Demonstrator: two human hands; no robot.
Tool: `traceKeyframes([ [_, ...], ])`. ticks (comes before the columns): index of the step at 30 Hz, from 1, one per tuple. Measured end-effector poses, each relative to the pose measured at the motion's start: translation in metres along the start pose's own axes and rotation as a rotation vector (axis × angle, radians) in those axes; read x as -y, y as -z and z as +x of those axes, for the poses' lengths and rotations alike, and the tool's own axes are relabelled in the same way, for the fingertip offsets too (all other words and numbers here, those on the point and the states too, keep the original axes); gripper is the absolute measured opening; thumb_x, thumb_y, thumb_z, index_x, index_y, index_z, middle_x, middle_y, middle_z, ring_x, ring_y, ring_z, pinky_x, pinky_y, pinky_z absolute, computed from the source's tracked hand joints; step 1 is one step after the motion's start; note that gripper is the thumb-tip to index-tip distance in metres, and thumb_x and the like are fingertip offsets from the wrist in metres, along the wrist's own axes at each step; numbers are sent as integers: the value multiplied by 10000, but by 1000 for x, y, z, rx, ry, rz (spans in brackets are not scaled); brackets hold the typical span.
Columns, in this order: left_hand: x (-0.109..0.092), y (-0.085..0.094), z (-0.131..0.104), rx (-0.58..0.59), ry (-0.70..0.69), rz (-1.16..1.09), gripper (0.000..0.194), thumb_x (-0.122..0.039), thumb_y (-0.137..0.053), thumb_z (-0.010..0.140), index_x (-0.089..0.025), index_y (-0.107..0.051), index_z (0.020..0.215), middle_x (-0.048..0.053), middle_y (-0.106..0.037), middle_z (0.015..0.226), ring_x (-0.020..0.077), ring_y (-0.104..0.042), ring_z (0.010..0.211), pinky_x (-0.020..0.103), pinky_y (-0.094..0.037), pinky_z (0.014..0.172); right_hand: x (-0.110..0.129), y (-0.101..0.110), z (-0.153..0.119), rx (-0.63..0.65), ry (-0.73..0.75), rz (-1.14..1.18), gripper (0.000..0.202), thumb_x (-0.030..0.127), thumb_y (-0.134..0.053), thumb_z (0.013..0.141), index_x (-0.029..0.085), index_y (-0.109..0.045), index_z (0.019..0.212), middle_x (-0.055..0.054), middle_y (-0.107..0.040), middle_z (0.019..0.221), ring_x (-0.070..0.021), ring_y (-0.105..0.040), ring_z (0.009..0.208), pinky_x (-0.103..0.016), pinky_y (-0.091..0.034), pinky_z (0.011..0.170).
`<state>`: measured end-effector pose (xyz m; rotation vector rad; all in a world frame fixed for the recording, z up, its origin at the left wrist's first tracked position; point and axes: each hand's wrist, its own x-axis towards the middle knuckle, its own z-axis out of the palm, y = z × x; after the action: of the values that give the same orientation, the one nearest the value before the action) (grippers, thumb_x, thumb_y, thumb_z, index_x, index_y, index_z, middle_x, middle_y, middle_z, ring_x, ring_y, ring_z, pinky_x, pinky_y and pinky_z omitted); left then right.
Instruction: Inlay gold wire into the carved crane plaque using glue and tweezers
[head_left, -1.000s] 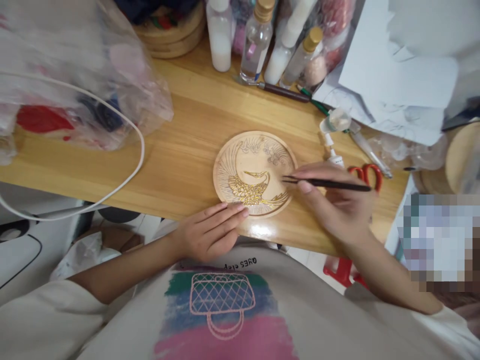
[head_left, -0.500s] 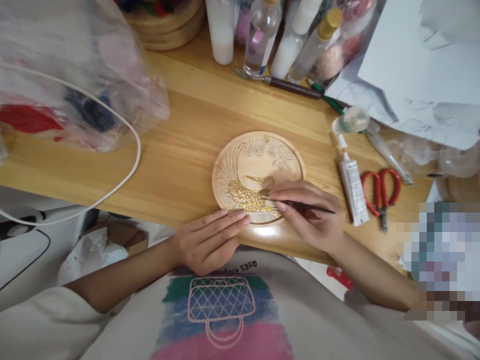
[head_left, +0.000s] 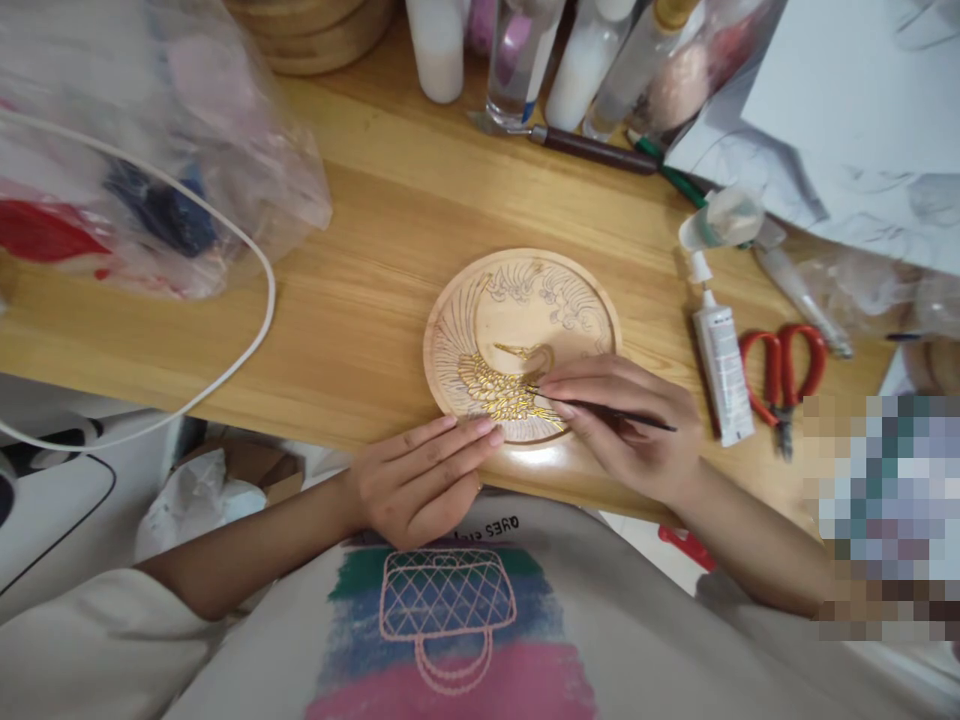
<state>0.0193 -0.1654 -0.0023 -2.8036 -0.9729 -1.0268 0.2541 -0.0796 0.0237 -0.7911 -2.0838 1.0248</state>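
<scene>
A round wooden plate (head_left: 517,325) lies near the table's front edge. It carries a drawn bird and waves, with gold wire outlining the bird's head and body feathers. My left hand (head_left: 424,480) is stretched out flat, holding nothing, its fingertips on the plate's lower left rim. Pinched in my right hand (head_left: 634,425) is a pair of slim black tweezers (head_left: 619,411), whose tips point at the gold wire on the bird's body. The right fingers partly cover the plate's right side, and the exact contact at the tips is too small to make out.
Right of the plate lie a white glue tube (head_left: 724,370) and red-handled pliers (head_left: 784,375). Bottles (head_left: 517,70) and a dark-handled tool (head_left: 596,150) are at the back. Plastic bags (head_left: 225,180) and a white cable (head_left: 266,290) occupy the left; papers (head_left: 847,110) the upper right.
The camera view has shifted slightly, so items at the back sit higher and those at right sit further right. Both hands keep nearly the same pose on the plate.
</scene>
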Motion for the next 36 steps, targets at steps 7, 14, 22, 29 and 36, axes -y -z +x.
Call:
traceKeyframes([
  [7, 0, 1, 0, -5, -16, -9, 94, -115, -539, 889, -135, -591, 814, 146, -757, 1071, 247, -677, 1148, 335, -598, 979, 0, 1, -1, 8, -8, -16, 274, 66, -639, 865, 235, -712, 1067, -63, -769, 966, -182, -731, 885, -328, -619, 765],
  [14, 0, 2, -1, 18, -5, 4, 121, -122, -510, 908, -156, -582, 816, 120, -749, 1120, 223, -646, 1199, 323, -574, 1019, 0, 1, -1, 24, 20, -41, 272, 69, -643, 865, 226, -708, 1077, -67, -771, 978, -176, -734, 904, -322, -623, 804],
  [22, 0, 1, -2, 11, -8, -21, 93, -117, -527, 896, -139, -587, 828, 154, -741, 1128, 249, -639, 1212, 347, -563, 1033, 1, 2, -1, 19, -9, -40, 273, 85, -636, 872, 247, -713, 1078, -56, -774, 971, -182, -741, 889, -324, -631, 778],
  [29, 0, 0, -3, 11, -4, -19, 98, -127, -519, 904, -146, -589, 838, 140, -717, 1197, 233, -620, 1241, 333, -562, 1037, 0, 2, -3, 34, 26, -69, 291, 91, -638, 870, 250, -702, 1105, -67, -772, 995, -197, -738, 930, -351, -629, 806],
  [36, 0, 1, 0, 0, -8, -25, 102, -107, -518, 887, -132, -587, 817, 151, -747, 1096, 246, -673, 1155, 337, -590, 990, 0, 1, -2, 32, 44, -55, 275, 82, -645, 858, 224, -712, 1084, -79, -770, 993, -195, -736, 916, -345, -616, 804],
])
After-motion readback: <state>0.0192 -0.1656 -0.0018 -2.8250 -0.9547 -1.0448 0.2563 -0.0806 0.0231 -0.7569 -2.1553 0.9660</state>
